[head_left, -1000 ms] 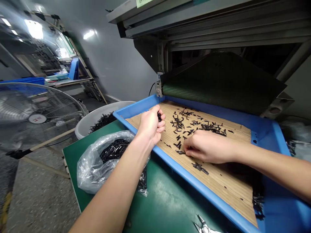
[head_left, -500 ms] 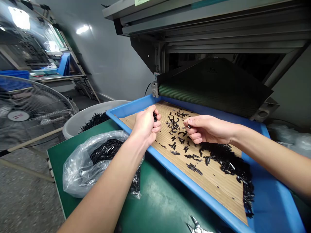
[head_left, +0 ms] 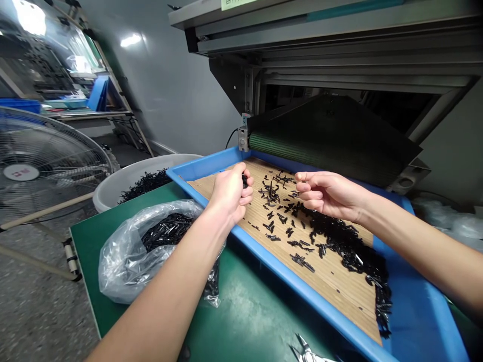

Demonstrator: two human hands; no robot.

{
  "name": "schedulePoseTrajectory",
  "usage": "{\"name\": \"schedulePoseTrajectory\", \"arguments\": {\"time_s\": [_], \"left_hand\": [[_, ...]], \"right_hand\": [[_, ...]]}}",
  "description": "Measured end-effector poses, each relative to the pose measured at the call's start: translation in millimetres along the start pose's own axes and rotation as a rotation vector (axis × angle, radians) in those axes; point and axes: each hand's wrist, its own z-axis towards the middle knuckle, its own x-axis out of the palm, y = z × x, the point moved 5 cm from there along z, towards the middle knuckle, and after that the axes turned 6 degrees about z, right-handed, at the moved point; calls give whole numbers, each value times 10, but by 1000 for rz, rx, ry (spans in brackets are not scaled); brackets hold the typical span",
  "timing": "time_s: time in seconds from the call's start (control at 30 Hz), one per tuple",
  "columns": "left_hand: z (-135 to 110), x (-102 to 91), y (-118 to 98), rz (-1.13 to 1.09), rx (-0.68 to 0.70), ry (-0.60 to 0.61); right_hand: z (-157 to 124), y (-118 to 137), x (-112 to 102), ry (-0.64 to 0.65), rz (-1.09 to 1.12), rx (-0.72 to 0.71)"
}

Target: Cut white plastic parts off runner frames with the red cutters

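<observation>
My left hand (head_left: 232, 193) is closed in a fist around small black plastic parts (head_left: 244, 181), which show between the thumb and fingers. It hovers over the near left rim of a blue tray (head_left: 260, 257). To its right, my right hand (head_left: 326, 193) is above the tray with loosely bent fingers, the thumb slightly apart, and no part visible in it. Cardboard (head_left: 339, 296) lines the tray. Loose black parts (head_left: 302, 261) are scattered over it, and a dense heap (head_left: 339, 239) lies below and right of my right hand.
A clear plastic bag (head_left: 121, 271) of black parts sits on the green table (head_left: 245, 322). Metal pliers (head_left: 307, 354) lie at the front edge. A white tub (head_left: 103, 196) and a fan (head_left: 22, 171) stand left. The conveyor belt (head_left: 302, 148) ends above the tray's far side.
My right hand has risen slightly, and its fingers have loosened; the small black piece at its fingertips no longer shows. My left hand stays closed on its parts. The view has shifted slightly.
</observation>
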Motion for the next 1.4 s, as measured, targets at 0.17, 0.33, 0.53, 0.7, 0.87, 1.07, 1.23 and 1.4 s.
{"name": "schedulePoseTrajectory", "arguments": {"time_s": [0.17, 0.33, 0.53, 0.7, 0.87, 1.07, 1.23, 1.4], "left_hand": [[-13, 4, -1, 0, 2, 1], [-9, -7, -1, -1, 7, 2], [-27, -3, -10, -11, 9, 6], [-22, -13, -10, -11, 17, 12], [-16, -16, -12, -20, 19, 12], [-26, -4, -16, -16, 19, 17], [-33, -7, -26, -11, 49, 21], [-28, -11, -32, -7, 41, 18]], "right_hand": [[89, -12, -123, -53, -448, -9], [165, -192, -152, -90, -959, -84], [212, -292, -109, -78, -1273, -186], [156, -223, 12, -49, -1407, -204], [98, 2, -97, -204, -1369, -238], [145, -27, -341, -240, -1191, -161], [172, -16, -355, -198, -1329, -209], [190, -22, -299, -149, -1546, -206]]}}
